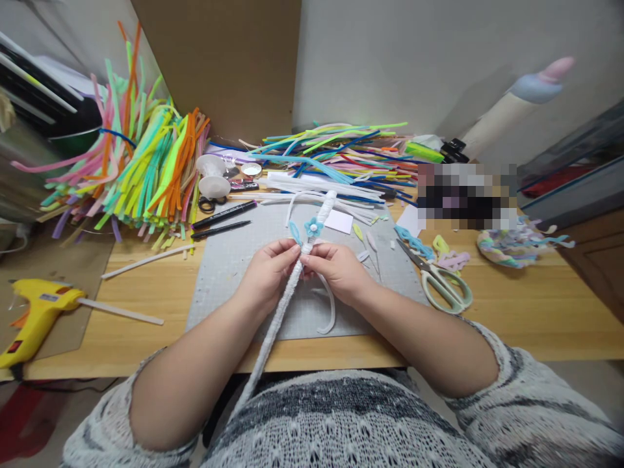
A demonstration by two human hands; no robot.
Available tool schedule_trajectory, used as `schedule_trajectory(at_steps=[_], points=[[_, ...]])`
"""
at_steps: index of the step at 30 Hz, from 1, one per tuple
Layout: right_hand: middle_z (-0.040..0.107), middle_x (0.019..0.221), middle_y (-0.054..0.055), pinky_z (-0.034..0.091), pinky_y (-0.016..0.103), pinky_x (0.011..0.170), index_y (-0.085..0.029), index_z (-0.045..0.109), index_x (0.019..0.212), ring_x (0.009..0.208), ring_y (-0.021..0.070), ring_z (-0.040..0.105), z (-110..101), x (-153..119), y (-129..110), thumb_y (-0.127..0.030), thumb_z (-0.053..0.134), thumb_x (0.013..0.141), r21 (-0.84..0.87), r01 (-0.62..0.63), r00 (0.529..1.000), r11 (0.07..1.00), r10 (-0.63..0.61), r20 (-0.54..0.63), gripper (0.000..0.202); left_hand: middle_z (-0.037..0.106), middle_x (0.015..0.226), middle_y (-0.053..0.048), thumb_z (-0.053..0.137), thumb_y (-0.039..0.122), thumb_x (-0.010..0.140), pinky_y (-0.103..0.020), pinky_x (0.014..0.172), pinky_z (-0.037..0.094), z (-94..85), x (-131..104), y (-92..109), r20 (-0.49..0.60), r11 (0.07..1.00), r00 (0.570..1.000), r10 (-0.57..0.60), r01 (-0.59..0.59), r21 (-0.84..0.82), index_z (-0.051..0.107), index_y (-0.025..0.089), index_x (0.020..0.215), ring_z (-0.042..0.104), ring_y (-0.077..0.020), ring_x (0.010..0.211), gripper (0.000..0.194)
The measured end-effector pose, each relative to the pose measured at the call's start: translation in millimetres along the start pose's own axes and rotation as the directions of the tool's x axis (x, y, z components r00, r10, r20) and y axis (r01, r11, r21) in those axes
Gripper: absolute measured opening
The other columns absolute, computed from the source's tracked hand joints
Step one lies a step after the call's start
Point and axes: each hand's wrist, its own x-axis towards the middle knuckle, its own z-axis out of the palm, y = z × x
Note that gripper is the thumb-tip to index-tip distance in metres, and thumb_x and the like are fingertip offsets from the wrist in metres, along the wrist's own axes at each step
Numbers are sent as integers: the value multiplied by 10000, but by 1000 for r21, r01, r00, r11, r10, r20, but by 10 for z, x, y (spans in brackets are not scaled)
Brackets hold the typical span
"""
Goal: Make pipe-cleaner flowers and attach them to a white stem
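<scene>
Between my two hands is a long white fuzzy stem (277, 316), wrapped in pipe cleaner, running from the middle of the mat down toward my lap. Near its upper end sits a small blue flower (313, 227) with a white centre, and a blue leaf (295, 232) stands to its left. My left hand (273, 268) pinches the stem just below the flower. From the other side my right hand (332, 266) closes on the same spot, thumb against the stem. A loose white pipe cleaner (332, 311) curls out below my right hand; its inner end is hidden.
A grey cutting mat (219, 292) lies under my hands. Scissors (441, 283) rest at its right edge. A yellow glue gun (36, 312) lies at far left. Bundled pipe cleaners (146, 169) stand back left; loose ones (336, 156) pile along the wall. Black markers (221, 218) lie left.
</scene>
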Motion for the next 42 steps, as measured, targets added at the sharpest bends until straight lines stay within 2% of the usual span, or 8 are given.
schedule_trajectory(at_steps=[6,10,12,16,19,25,37,42], points=[[612,558,-10,433,251,572,-138,614,575,520,86,530,1,20,1,-393,766,604,51,-26,998,998,29,-64,299,632,674,-6,736,203,615,-258,543,469,-4,11,21,-78,1000,997,-9,11,19,580,142,829,576,-120,550,271],[590,528,-20,410,244,545,-142,617,575,507,86,515,-39,41,-4,-359,755,616,71,-13,993,997,21,-114,260,533,630,30,691,228,677,-213,513,359,3,-27,16,-86,937,980,177,-141,319,534,163,745,463,-76,530,183],[562,495,-32,383,233,527,-146,605,550,489,76,490,-51,41,-17,-340,743,625,63,5,991,998,4,-135,250,486,632,32,691,254,690,-236,552,345,14,-73,11,30,751,943,332,-284,596,497,178,693,437,-94,573,208],[566,497,-28,378,228,533,-146,593,528,497,73,491,-45,30,-48,-339,720,633,49,7,992,999,-1,-125,253,513,770,-8,725,294,662,-302,662,359,29,-165,-9,363,148,841,401,-451,880,469,198,728,466,-171,745,281],[570,501,-28,390,226,534,-149,574,516,494,71,497,-38,32,-59,-348,725,618,60,-3,992,998,10,-123,269,522,834,-34,626,234,740,-326,694,376,19,-186,-33,421,-28,820,387,-446,894,456,204,801,482,-197,801,183],[605,516,-17,416,221,530,-147,597,543,492,80,534,-56,46,-43,-322,735,617,87,-23,991,996,34,-126,235,540,849,-37,519,149,787,-295,693,395,-20,-171,-37,441,40,783,439,-507,861,463,203,864,506,-174,794,109],[622,513,-4,449,233,525,-139,614,558,476,90,557,-69,51,-69,-365,761,581,101,-39,992,994,51,-116,270,567,757,-19,495,100,783,-265,640,391,-32,-182,5,380,166,794,475,-505,847,538,200,796,521,-148,707,109],[623,501,-1,456,231,518,-144,613,556,471,93,566,-65,39,-83,-352,763,578,93,-56,988,994,68,-138,258,603,827,-50,512,146,797,-299,681,395,-66,-199,66,485,-33,772,412,-519,854,605,212,769,557,-183,783,118]])
